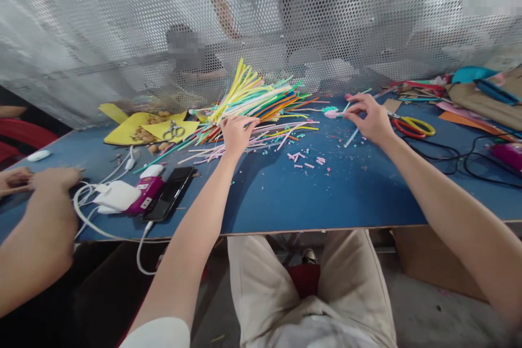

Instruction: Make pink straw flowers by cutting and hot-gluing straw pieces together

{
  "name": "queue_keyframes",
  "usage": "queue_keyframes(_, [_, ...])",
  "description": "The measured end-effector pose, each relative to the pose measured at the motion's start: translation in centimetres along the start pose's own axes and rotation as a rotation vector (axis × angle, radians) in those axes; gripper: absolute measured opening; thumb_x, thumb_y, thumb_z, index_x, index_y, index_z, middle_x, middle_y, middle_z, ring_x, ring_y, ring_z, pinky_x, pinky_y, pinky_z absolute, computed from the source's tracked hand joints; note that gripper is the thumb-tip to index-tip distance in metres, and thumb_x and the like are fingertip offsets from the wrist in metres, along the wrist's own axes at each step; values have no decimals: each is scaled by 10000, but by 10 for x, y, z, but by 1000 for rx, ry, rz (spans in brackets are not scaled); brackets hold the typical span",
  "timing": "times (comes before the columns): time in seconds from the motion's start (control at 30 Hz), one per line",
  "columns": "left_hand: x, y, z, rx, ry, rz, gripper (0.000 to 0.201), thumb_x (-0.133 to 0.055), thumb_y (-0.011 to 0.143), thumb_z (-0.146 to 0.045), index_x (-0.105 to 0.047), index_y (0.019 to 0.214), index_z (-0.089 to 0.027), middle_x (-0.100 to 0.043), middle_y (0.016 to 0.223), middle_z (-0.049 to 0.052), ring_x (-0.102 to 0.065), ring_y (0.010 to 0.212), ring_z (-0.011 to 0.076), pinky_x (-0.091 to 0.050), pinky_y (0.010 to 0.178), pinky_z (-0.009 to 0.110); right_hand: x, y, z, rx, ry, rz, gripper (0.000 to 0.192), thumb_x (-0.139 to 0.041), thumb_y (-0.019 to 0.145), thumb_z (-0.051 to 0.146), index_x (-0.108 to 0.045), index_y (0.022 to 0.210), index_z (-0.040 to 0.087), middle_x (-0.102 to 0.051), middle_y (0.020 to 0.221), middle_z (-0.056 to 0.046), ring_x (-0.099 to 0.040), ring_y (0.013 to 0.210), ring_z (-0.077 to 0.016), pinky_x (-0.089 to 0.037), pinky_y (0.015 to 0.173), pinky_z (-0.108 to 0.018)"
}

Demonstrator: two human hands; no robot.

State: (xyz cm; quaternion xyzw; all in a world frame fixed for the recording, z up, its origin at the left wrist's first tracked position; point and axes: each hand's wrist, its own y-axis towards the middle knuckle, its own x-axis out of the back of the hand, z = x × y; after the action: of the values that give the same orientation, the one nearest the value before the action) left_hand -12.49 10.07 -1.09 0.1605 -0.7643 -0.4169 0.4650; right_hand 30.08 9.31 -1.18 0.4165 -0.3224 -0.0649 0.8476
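Straws (253, 99) sit fanned in a big pile on the desk (265, 196), left hand (236, 133) pressed into the near end, fingers curled on a few, probably to steady them. Right hand (369, 118) pinches a pale straw (354, 136) beside the scissors (411, 126).
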Motion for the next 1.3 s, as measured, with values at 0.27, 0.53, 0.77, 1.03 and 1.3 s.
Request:
queue_keyframes(0.27, [11, 1, -11, 79, 54, 0, 127, -702, 937, -371, -796, 979, -297, -698, 1275, -7, -525, 1161, 269, -273, 1065, 507, -2, -2, 7, -37, 21, 49, 264, -578, 955, 303, -584, 1213, 250, -770, 896, -46, -740, 964, -242, -563, 954, -451])
queue_keyframes(0.53, [9, -1, -15, 11, 38, -21, 169, -723, 926, -374, -790, 967, -224, -630, 1353, 30, -383, 1242, 297, -205, 1077, 565, -16, -6, 28, -18, 112, 145, 247, -521, 984, 331, -555, 1212, 240, -767, 886, -34, -737, 777, -203, -579, 803, -391])
queue_keyframes(0.77, [7, -2, -18, -58, 19, -58, 197, -702, 936, -406, -786, 960, -229, -632, 1336, 22, -387, 1245, 303, -202, 1070, 561, -21, -9, 36, -13, 138, 195, 249, -508, 998, 353, -541, 1218, 241, -758, 879, -35, -728, 764, -210, -569, 692, -358])
queue_keyframes(1.03, [6, -3, -28, -87, 67, -77, 224, -677, 943, -448, -781, 965, -251, -644, 1347, 12, -444, 1232, 304, -246, 1076, 547, -20, -10, 39, -38, 157, 212, 269, -519, 997, 370, -537, 1233, 243, -758, 890, -41, -726, 754, -210, -571, 680, -362])
queue_keyframes(1.3, [4, -5, -49, -138, 68, -67, 191, -637, 957, -462, -789, 999, -353, -647, 1348, 8, -493, 1278, 307, -275, 1088, 571, -26, -11, 46, -11, 175, 248, 287, -511, 993, 371, -522, 1250, 242, -762, 894, -40, -718, 744, -209, -569, 746, -389])
